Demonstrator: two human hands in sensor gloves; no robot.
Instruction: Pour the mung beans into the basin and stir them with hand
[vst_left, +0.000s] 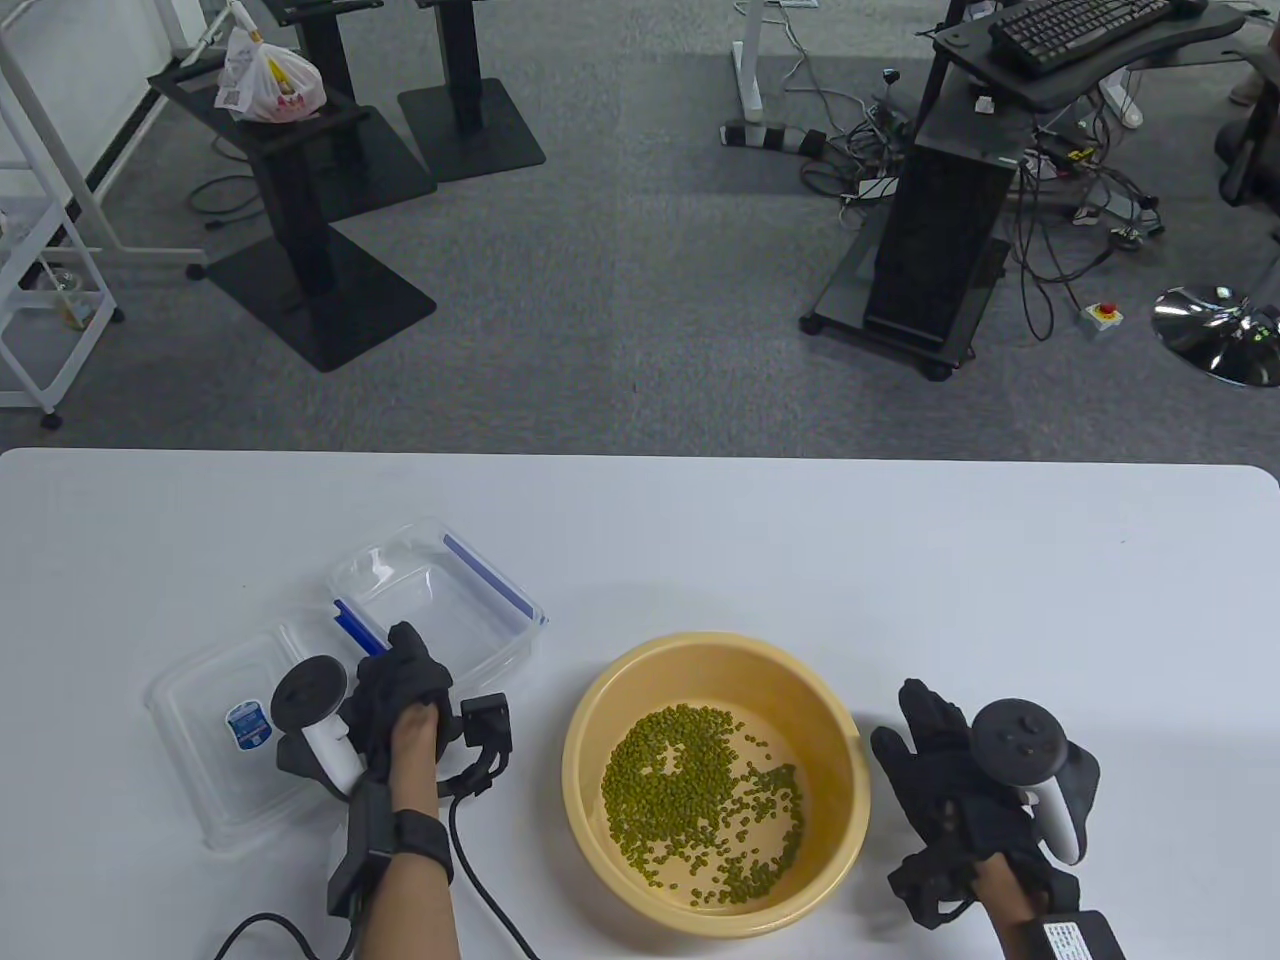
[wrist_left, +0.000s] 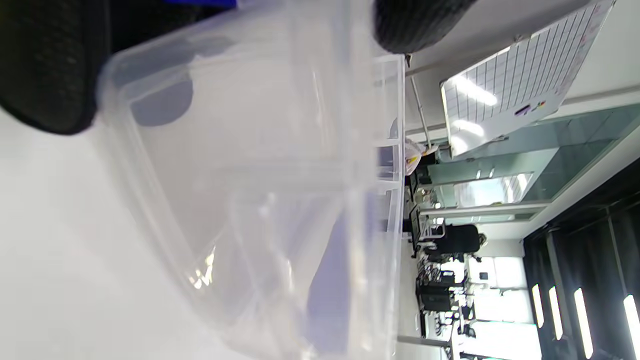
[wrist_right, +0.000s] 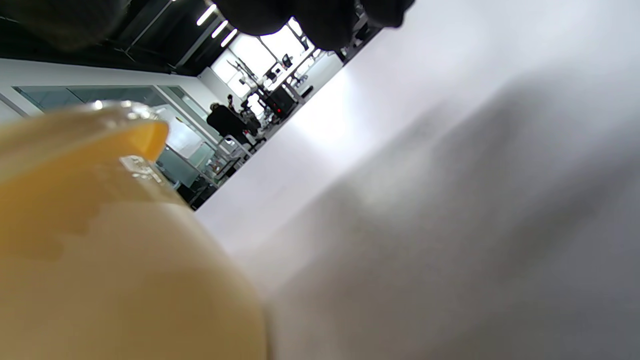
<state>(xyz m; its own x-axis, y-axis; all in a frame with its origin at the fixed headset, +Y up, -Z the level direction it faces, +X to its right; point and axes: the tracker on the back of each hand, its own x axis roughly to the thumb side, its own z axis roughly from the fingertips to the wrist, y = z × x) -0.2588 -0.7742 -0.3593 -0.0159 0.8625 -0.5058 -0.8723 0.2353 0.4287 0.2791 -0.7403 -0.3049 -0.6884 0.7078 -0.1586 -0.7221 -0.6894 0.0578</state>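
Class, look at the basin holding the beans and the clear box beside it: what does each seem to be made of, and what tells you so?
Basin: likely plastic, opaque yellow, smooth with a soft sheen on its rim. Clear box: likely thin transparent plastic; the table shows through its glossy walls.

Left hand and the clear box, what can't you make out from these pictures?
- Table view: the left hand covers its own fingertips, so its grip on the clear box is hidden.
- Left wrist view: the clear box is blurred; contents unclear.
- Right wrist view: the basin is blurred and edge-cut, its mung beans unseen.
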